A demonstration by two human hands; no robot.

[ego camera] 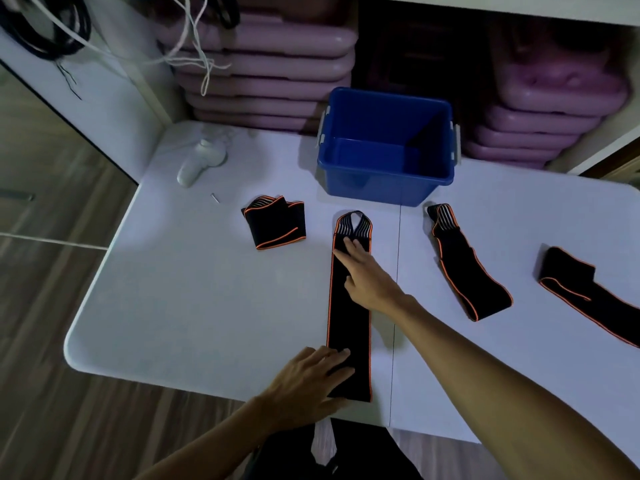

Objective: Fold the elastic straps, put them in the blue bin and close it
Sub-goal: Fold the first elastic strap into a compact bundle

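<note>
Left hand (306,379) and right hand (363,271), both spread flat, press centre strap (348,317); its near end reaches table edge (207,386); bare tabletop lies left.

Both bare arms reach forward from the lower edge. The left hand (308,379) lies flat, palm down, fingers together pointing toward 2 o'clock. The right hand (367,275), at 12 o'clock from it, stretches out with fingers extended toward 11 o'clock, palm down.
</note>
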